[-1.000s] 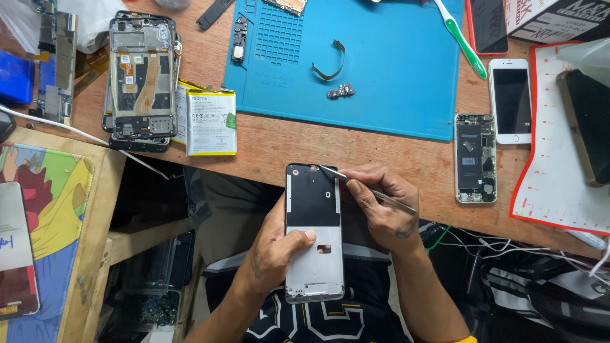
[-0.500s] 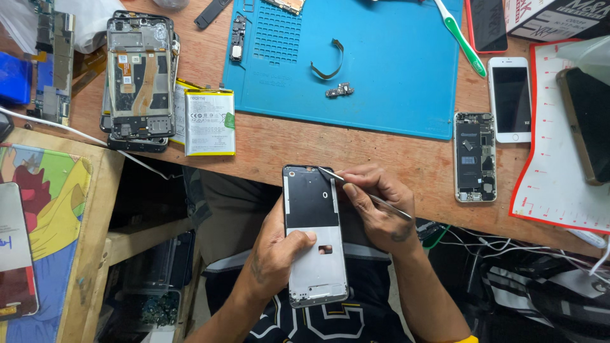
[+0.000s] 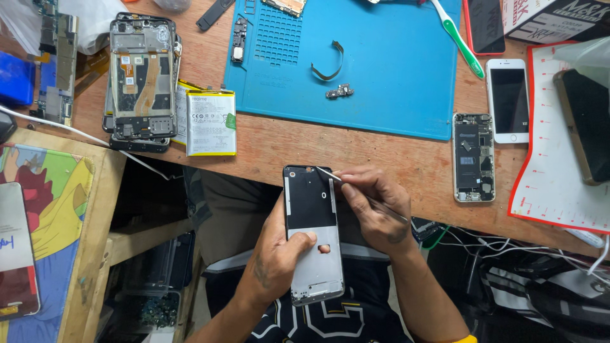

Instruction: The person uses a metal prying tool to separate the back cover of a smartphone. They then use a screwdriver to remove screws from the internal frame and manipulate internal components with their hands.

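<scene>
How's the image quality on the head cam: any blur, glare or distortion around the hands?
Head view: even, soft light; the left hand and the right hand are sharp, with no motion blur. The phone frame they hold shows mild sheen on its silver lower half, no blown glare. The tweezers read clearly. The blue mat looks evenly lit; its edges bow slightly, hinting at wide-angle distortion. Under the desk it is dark.

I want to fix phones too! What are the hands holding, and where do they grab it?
The left hand grips the phone frame by its lower half. The right hand pinches tweezers around their middle.
</scene>
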